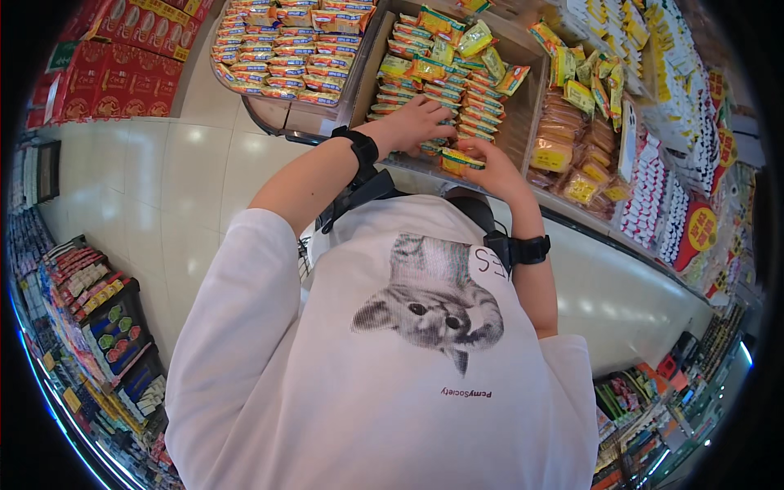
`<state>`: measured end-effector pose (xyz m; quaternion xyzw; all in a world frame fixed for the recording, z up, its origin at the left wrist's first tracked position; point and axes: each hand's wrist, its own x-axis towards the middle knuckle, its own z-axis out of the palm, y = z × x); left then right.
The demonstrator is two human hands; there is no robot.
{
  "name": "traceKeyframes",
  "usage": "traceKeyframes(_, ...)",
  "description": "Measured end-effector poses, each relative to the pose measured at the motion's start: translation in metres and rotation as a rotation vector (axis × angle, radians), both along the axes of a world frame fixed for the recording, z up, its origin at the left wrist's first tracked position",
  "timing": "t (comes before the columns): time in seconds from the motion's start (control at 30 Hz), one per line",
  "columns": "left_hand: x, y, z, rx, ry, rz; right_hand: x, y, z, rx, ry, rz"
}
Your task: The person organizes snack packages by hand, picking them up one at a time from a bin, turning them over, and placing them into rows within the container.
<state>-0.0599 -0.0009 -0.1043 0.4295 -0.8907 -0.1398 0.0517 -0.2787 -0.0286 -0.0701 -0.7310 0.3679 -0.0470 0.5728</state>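
Note:
My left hand (422,125) rests on stacked rows of small wrapped snack packets (484,113) inside a clear-walled bin. Its fingers are spread over the packets, and what lies under the palm is hidden. Close to the bin's near edge, my right hand (493,168) holds one yellow, orange and green snack packet (462,162) between thumb and fingers. More yellow-green packets (476,38) lie loose and tilted on top of the rows farther back. Black bands circle both my wrists.
Left of the bin, a rounded tray (278,96) holds neat rows of orange packets. A divider (537,116) separates the bin from brown packaged cakes (554,131) on the right. Red boxes (131,79) are stacked at far left. Stocked shelves (116,331) stand beyond the tiled floor (184,184).

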Motion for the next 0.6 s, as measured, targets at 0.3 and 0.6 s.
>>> traceKeyframes(0.3,0.000,0.000,-0.002,-0.025,-0.026,0.012,0.007,0.000,0.009,-0.066,-0.163,-0.303)
traceKeyframes(0.6,0.001,-0.001,0.002,0.012,-0.010,0.010,0.002,-0.004,0.014,0.198,-0.368,-0.540)
